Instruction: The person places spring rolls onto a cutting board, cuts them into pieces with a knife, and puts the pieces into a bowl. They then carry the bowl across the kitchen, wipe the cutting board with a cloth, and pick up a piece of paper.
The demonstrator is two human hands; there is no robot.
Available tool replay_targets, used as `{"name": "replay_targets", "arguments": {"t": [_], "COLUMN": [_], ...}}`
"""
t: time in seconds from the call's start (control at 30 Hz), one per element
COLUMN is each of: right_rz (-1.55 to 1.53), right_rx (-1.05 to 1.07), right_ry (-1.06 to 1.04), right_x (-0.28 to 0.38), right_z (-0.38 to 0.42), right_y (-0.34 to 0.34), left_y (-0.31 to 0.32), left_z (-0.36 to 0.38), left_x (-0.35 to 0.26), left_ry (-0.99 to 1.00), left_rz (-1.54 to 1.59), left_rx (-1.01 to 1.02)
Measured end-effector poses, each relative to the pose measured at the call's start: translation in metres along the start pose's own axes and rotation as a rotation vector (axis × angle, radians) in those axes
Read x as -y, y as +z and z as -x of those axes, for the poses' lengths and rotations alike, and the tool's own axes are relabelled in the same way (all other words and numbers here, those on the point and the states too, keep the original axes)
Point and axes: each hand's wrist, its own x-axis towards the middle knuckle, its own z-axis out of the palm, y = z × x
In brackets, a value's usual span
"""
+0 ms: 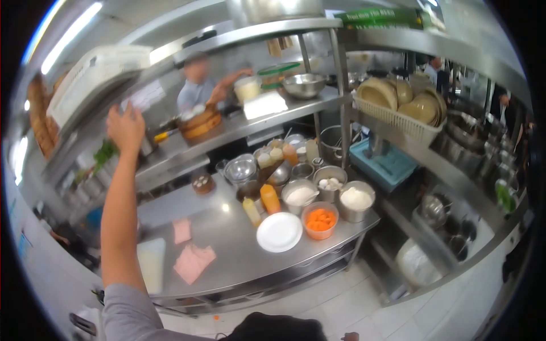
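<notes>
My left hand [126, 128] is raised at the end of an outstretched arm, up by the shelf on the left. Its fingers are apart and curved, and I see nothing held in them. Green leaves [104, 154] show just below it on the left. A white plastic crate [94, 77] is above and to the left. Behind the hand, papers [147, 95] appear on the wall. My right hand does not show. Below the arm, a white cutting board [151, 264] and two pink cloths [194, 263] [182, 231] lie on the steel table [239, 278].
A white plate [279, 232], a tub of orange pieces [320, 220], sauce bottles [269, 199] and several steel containers [356, 200] crowd the table's right half. Beyond the shelf, a co-worker [196, 85] stands near a bamboo steamer [200, 125]. A dish basket [398, 116] sits on the right shelf.
</notes>
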Motion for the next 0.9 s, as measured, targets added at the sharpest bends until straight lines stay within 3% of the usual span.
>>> {"name": "replay_targets", "arguments": {"t": [0.07,0.13,0.27,0.3,0.33,0.37,0.4,0.47,0.53,0.57,0.6,0.63,0.7,0.8,0.83,0.9], "right_rz": [-0.039,0.053,0.446,0.301,0.310,0.539,0.761,0.912,0.660,0.951,0.794,0.721,0.605,0.526,0.513,0.540], "right_rx": [0.119,0.160,0.251,0.212,0.206,0.327,0.442,0.366,-0.144,-0.138,-0.042,-0.021,0.091,0.273,0.312,0.758], "right_ry": [-0.063,-0.076,-0.216,-0.125,-0.133,-0.018,0.101,0.066,-0.547,-0.945,-0.923,-1.000,-1.251,-1.706,-1.846,-1.928], "right_x": [-0.064,-0.070,-0.055,-0.056,-0.046,-0.035,-0.025,-0.014,0.021,0.047,0.105,0.147,0.194,0.238,0.231,0.183], "right_z": [-0.050,-0.047,-0.018,-0.020,-0.023,-0.027,-0.031,-0.027,0.005,0.015,0.094,0.160,0.236,0.396,0.434,0.476], "right_y": [0.019,0.038,0.038,0.031,0.026,0.021,0.017,0.019,0.049,0.070,0.114,0.161,0.237,0.333,0.358,0.412], "left_y": [-0.003,0.001,-0.021,-0.032,-0.050,-0.070,-0.083,-0.126,-0.167,-0.195,-0.219,-0.234,-0.261,-0.298,-0.311,-0.331], "left_z": [-0.008,-0.009,0.016,0.037,0.065,0.101,0.150,0.256,0.358,0.395,0.425,0.450,0.495,0.514,0.516,0.514], "left_x": [-0.014,-0.003,-0.026,-0.034,-0.044,-0.052,-0.052,-0.051,-0.037,-0.035,-0.034,-0.029,-0.011,0.019,0.033,0.059], "left_ry": [0.092,0.237,0.195,0.210,0.253,0.298,0.316,0.378,0.200,-0.038,-0.289,-0.334,-1.075,-1.616,-1.636,-1.515], "left_rz": [-0.170,-0.159,-0.057,0.007,0.182,0.362,0.582,0.790,1.058,1.192,1.322,1.316,1.348,1.584,1.585,2.228], "left_rx": [-0.017,-0.024,0.020,-0.023,0.049,0.118,0.328,0.730,1.117,1.243,1.355,1.362,1.839,1.908,1.902,1.500]}}
